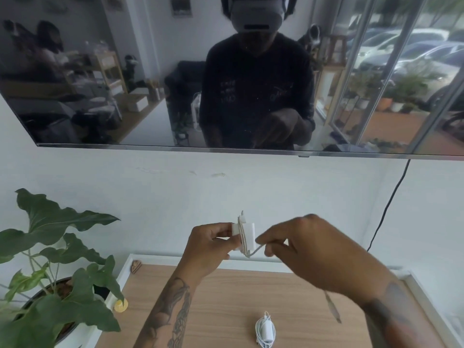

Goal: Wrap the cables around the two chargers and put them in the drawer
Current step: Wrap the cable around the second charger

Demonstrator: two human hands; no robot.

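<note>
A white square charger (248, 233) is held up in front of the wall, with several turns of pale cable (243, 237) wound around its middle. My left hand (208, 244) grips its left side. My right hand (308, 249) pinches the loose end of the cable just right of the charger, low down. A second white charger (265, 329) lies on the wooden surface (221, 297) below, its white cable coiled around it. No drawer front is visible.
A potted plant (50, 259) with large leaves stands at the left. A small yellow object (121, 305) sits by the pot. A dark wall-mounted screen (175, 71) hangs above, and a black cord (386, 209) runs down the wall at the right.
</note>
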